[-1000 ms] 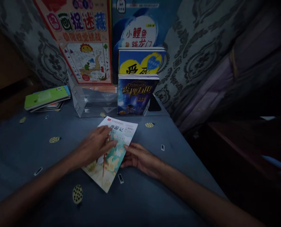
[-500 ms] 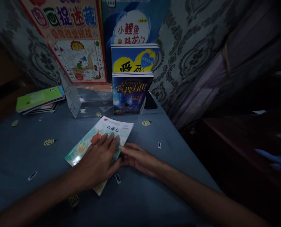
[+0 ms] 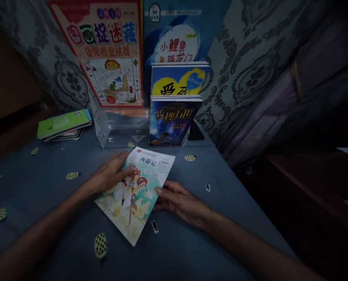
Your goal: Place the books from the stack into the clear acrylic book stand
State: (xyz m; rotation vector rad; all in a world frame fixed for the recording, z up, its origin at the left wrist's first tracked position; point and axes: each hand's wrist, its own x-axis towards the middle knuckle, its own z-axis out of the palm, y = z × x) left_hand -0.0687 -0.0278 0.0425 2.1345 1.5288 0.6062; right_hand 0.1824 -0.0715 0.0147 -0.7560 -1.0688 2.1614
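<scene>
A thin illustrated book (image 3: 135, 195) with a white top band and a green and cream cover lies tilted in front of me, its cover facing up. My left hand (image 3: 113, 171) grips its upper left edge, thumb on the cover and the other fingers at or beneath the edge. At the right edge, my right hand (image 3: 176, 201) holds the book between the thumb on top and fingers partly hidden under it. Just beyond the book stands a clear acrylic rack (image 3: 118, 136) with several books upright in it.
In the rack are a red picture book (image 3: 112, 78), a blue book (image 3: 179, 23), a yellow and blue book (image 3: 165, 74) and a dark blue book (image 3: 174, 121). A stack of books with a green top one (image 3: 62, 123) lies left. A dark phone-like object (image 3: 196, 130) lies behind the rack's right end.
My left hand has slid from flat across the cover to the book's left edge, uncovering the picture. The right hand stays at the right edge. The whole view has shifted.
</scene>
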